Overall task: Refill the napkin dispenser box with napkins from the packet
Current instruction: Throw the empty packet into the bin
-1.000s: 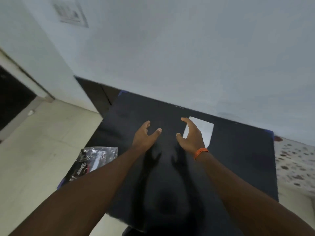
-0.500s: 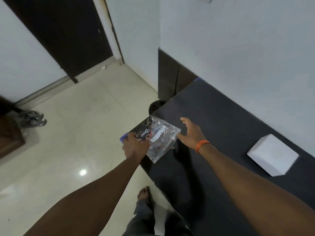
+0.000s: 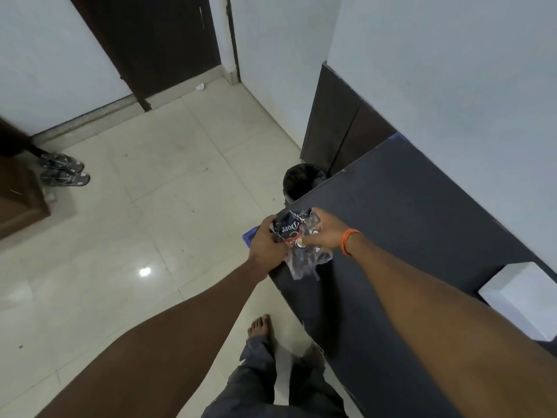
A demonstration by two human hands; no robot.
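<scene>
A crinkled clear plastic napkin packet with dark printing is held over the left corner of the dark table. My left hand grips its left side. My right hand, with an orange band at the wrist, grips its right side. The packet's lower end hangs loose below both hands. The white napkin dispenser box rests on the table at the far right, well apart from both hands.
A black bin stands on the floor beside the table's far left edge. Dark cabinet panels line the wall behind it. Sandals lie on the tiled floor at left. My bare foot is by the table's near edge.
My right hand has moved left and closed on the packet, which my left hand was holding alone. The packet is now crumpled between both hands. The view has turned further left.
</scene>
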